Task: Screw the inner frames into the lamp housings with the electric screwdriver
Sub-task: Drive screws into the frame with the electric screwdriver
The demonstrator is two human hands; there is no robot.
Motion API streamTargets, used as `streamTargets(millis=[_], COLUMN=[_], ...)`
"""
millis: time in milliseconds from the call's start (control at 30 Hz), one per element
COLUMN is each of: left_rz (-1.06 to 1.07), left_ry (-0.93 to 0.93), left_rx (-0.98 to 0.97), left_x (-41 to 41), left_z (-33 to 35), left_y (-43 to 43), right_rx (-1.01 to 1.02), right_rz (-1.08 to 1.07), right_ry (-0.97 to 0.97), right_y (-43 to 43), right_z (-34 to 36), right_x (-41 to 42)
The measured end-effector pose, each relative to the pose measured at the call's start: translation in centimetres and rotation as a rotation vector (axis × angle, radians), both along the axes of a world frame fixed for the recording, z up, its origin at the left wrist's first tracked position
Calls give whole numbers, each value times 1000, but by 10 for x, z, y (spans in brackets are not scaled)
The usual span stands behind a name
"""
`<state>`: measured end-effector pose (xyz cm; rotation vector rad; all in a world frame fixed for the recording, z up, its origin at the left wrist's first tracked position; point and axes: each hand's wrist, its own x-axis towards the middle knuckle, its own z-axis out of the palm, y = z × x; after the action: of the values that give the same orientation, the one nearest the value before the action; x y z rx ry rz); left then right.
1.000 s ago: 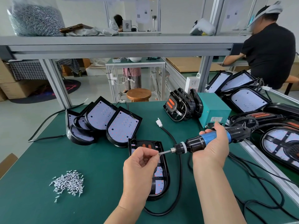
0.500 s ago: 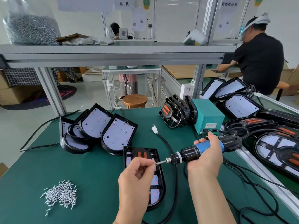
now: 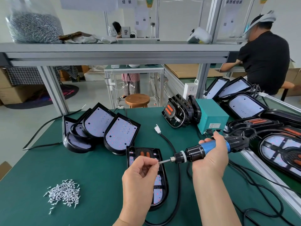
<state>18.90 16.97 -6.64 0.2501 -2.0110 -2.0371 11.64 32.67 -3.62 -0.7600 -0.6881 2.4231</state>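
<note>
1. Bright, even light fills the room; the white back wall (image 3: 179, 15) and floor (image 3: 19, 124) look slightly washed out.
2. Shadows on the green surface (image 3: 40, 168) are soft and faint.
3. Wide-angle distortion bows the shelf (image 3: 114, 46) and posts (image 3: 53, 88) toward the edges.
4. The centre is sharp; the far background is softer.

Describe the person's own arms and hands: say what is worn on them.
The left hand and right hand wear no gloves, and no ring shows on the fingers in view. The left forearm and right forearm are bare down to the frame's lower edge: no sleeve, watch or wristband is in view.
</note>
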Motion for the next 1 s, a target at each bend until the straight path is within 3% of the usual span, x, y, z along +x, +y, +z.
streamTargets(millis=[467,1000], left_rz=[-19,-81], left_ry=[38,-105], left_rx=[-98,139], left_x=[2,1], left_z=[-2,-4], left_y=[-2,-6], right_rx=[28,7], right_rz=[6,15], right_ry=[-9,14], right_y=[-3,-3], right_z=[-3,1], right_x=[-2,-2])
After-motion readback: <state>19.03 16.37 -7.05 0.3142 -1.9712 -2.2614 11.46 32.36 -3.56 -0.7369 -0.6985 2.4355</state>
